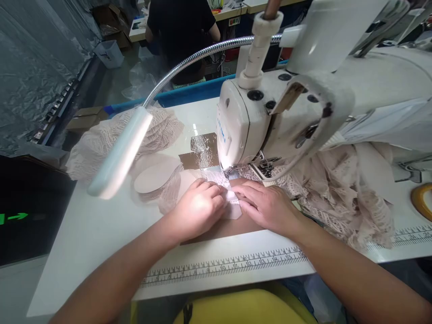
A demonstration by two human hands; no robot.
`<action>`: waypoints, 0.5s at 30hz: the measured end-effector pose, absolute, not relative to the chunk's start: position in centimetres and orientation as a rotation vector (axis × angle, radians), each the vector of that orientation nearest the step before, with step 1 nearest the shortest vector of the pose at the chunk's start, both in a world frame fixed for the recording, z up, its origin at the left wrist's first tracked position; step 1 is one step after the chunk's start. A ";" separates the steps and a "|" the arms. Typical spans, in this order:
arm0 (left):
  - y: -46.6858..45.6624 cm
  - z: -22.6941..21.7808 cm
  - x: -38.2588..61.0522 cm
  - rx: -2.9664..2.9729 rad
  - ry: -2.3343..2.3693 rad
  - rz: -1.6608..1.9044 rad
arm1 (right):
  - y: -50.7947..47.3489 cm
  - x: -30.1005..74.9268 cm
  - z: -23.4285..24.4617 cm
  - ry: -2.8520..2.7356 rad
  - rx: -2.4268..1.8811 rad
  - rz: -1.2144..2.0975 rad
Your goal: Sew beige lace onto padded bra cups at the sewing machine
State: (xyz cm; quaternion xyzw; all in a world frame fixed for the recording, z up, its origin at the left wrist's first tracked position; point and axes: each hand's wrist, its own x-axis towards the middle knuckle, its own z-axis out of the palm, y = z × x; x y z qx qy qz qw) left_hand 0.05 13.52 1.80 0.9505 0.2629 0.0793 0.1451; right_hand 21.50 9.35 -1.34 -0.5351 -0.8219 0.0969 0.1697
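A white sewing machine (236, 126) stands over the table, its needle area brightly lit. Just in front of it lies a small pale fabric piece with lace (232, 211). My left hand (202, 204) rests on the left side of this piece, fingers curled and closed on it; their tips are partly hidden. From the right, my right hand (266, 202) has its fingers pressed together at the piece's edge, touching it close to the needle. Beneath both hands is a brown flat sheet (216, 231) on the table top.
Pale lace fabric (162, 130) is heaped at the left, with rounded fabric cups (157, 175) nearer. More lace (340, 193) lies at the right by a yellow tape roll (421, 200). A lamp (119, 153) overhangs the left. A measuring scale (222, 267) runs along the front edge. Another person (180, 36) sits beyond.
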 end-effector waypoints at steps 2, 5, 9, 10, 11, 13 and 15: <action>13.5 1.4 0.2 2.672 0.787 0.329 | 9.4 21.6 -1.3 -2.354 -1.527 0.271; 14.0 1.1 0.0 2.537 0.765 0.389 | 9.6 21.5 -1.2 -2.383 -1.474 0.240; 14.4 1.2 -0.3 2.486 0.726 0.352 | 9.7 21.3 -1.6 -2.390 -1.258 0.069; 14.4 1.2 -0.3 2.493 0.725 0.348 | 9.7 21.2 -1.7 -2.389 -1.209 0.037; 14.4 1.2 -0.3 2.505 0.732 0.346 | 9.6 21.1 -1.7 -2.389 -1.170 0.019; 14.2 1.1 -0.2 2.548 0.766 0.329 | 9.4 21.0 -1.8 -2.392 -1.125 0.014; 14.0 1.0 -0.1 2.616 0.815 0.278 | 9.1 21.0 -1.7 -2.399 -1.129 0.020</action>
